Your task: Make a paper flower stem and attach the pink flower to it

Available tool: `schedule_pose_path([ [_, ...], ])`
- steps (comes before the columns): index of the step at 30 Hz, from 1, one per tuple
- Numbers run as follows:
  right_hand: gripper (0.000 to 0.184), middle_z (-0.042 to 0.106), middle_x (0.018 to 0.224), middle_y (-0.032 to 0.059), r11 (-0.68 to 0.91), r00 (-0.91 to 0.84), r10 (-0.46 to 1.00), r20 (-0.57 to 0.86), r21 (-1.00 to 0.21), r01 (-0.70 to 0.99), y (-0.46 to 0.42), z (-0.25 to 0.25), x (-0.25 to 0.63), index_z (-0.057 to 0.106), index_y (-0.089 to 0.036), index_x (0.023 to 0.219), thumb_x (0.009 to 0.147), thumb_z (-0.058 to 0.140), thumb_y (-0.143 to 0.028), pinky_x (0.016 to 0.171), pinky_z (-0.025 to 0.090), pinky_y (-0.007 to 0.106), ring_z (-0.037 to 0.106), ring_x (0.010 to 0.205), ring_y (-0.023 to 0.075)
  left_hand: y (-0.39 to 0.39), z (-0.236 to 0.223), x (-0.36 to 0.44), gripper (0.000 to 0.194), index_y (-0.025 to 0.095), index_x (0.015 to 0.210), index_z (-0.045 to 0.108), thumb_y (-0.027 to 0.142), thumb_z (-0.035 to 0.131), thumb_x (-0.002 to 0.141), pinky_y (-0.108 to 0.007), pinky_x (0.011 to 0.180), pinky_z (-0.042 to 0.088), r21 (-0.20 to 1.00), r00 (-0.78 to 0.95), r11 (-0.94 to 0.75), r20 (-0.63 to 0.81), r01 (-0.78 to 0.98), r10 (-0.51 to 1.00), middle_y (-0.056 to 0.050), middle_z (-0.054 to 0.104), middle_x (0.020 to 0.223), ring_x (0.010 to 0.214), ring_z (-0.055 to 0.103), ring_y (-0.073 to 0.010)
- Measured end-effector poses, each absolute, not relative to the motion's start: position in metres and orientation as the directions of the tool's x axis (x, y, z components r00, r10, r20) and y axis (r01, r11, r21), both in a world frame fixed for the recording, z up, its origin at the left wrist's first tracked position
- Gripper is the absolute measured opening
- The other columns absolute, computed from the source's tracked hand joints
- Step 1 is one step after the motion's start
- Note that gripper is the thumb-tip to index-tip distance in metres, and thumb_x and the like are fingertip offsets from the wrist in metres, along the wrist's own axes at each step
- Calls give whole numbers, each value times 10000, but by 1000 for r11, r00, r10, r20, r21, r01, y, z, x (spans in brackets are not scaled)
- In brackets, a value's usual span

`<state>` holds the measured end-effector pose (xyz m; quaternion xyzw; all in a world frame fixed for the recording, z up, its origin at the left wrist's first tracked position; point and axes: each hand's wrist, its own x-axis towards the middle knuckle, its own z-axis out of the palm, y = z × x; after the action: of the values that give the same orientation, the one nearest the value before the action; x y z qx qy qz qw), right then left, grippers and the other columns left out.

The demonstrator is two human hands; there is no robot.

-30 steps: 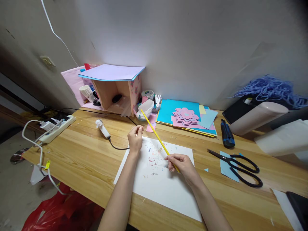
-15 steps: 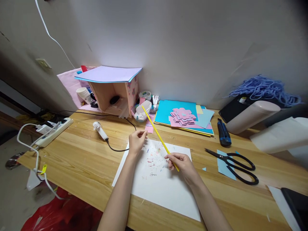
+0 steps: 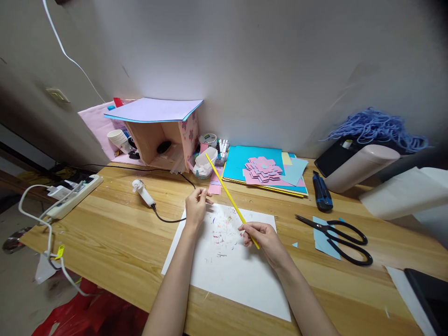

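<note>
1. White sheet [image 3: 241,284]: flat on the bench [image 3: 115,247], its middle covered in small coloured marks, too small and smudged to read.
2. Right hand [image 3: 262,235]: over the sheet's right part, its fingers pinching the lower end of the yellow stick [image 3: 227,192], which slants up and left across the sheet and past its far edge.
3. Left hand [image 3: 196,207]: at the sheet's far left corner, fingers bent and close together; whether they pinch anything, I cannot tell.
4. Right of the sheet: black scissors [image 3: 329,228], partly on blue paper [image 3: 324,242], with a blue-and-black cutter [image 3: 322,192] farther back.
5. Left of the sheet: a white corded tool [image 3: 144,193]; farther left, a power strip [image 3: 75,198] and a cable with a yellow tag [image 3: 60,252], its print unreadable.
6. Beyond the sheet: pink paper flower shapes [image 3: 263,169] on coloured paper [image 3: 234,163], a plastic tub [image 3: 203,165], a tape roll [image 3: 207,139] with an illegible green label, and an open-fronted box [image 3: 189,137].
</note>
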<state>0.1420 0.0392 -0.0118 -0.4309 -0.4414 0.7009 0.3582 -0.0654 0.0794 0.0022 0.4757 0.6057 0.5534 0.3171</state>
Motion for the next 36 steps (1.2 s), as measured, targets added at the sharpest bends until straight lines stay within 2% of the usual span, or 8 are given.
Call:
schedule_pose_path([
  [3, 356, 601, 532, 22, -354, -368, 885, -285, -926, -134, 40, -11, 142, 693, -118, 758, 683, 684, -466, 480, 414, 210, 546, 477, 101, 80, 1, -65, 329, 159, 692, 577, 431, 457, 833, -209, 466, 445, 964, -347, -76, 165, 256, 923, -29, 653, 700, 502, 621, -118],
  [10, 339, 607, 530, 20, -351, -362, 890, -278, -924, -153, 39, -11, 143, 694, -132, 746, 683, 684, -465, 490, 402, 215, 543, 478, 104, 80, 1, -66, 235, 153, 695, 660, 376, 706, 635, -258, 588, 503, 969, -442, -85, 183, 233, 878, -47, 683, 676, 597, 646, -166],
  [15, 350, 614, 539, 30, -353, -377, 887, -267, -918, -179, 39, -11, 141, 691, -136, 753, 700, 666, -480, 500, 394, 228, 538, 483, 114, 103, 13, -79, 214, 154, 749, 689, 345, 592, 744, -271, 642, 507, 957, -498, -146, 256, 250, 828, -60, 706, 752, 635, 654, -164],
  [22, 377, 602, 519, 32, -349, -381, 887, -259, -918, -188, 41, -10, 140, 690, -128, 743, 691, 668, -501, 494, 382, 228, 521, 466, 108, 169, 54, -104, 187, 169, 781, 725, 210, 692, 602, -342, 712, 487, 891, -503, -116, 350, 438, 790, -107, 714, 795, 735, 650, -231],
  [25, 379, 604, 524, 34, -345, -365, 894, -258, -918, -195, 41, -14, 140, 693, -131, 741, 685, 672, -505, 496, 387, 227, 523, 471, 107, 171, 66, -98, 149, 184, 727, 727, 301, 666, 657, -347, 764, 459, 862, -518, -118, 400, 493, 756, -127, 702, 898, 879, 618, -260],
  [27, 374, 609, 533, 36, -342, -355, 898, -258, -918, -198, 41, -16, 139, 697, -131, 749, 686, 675, -499, 495, 390, 224, 526, 478, 106, 165, 68, -87, 268, 177, 700, 723, 392, 571, 750, -322, 725, 459, 859, -515, -101, 391, 502, 763, -124, 703, 879, 862, 617, -248],
  [30, 385, 607, 528, 36, -344, -343, 901, -266, -920, -188, 40, -15, 136, 698, -124, 748, 670, 688, -500, 488, 393, 224, 523, 470, 105, 156, 62, -69, 351, 160, 659, 719, 478, 586, 726, -285, 624, 463, 927, -392, -68, 221, 368, 893, -79, 700, 684, 713, 633, -224],
  [36, 369, 604, 500, 29, -371, -340, 889, -308, -918, -139, 38, -9, 130, 692, -124, 707, 635, 719, -484, 471, 384, 224, 514, 446, 106, 151, 55, -58, 403, 135, 675, 717, 532, 668, 623, -302, 601, 501, 999, -235, -3, -6, -37, 972, -95, 701, 653, 650, 653, -209],
])
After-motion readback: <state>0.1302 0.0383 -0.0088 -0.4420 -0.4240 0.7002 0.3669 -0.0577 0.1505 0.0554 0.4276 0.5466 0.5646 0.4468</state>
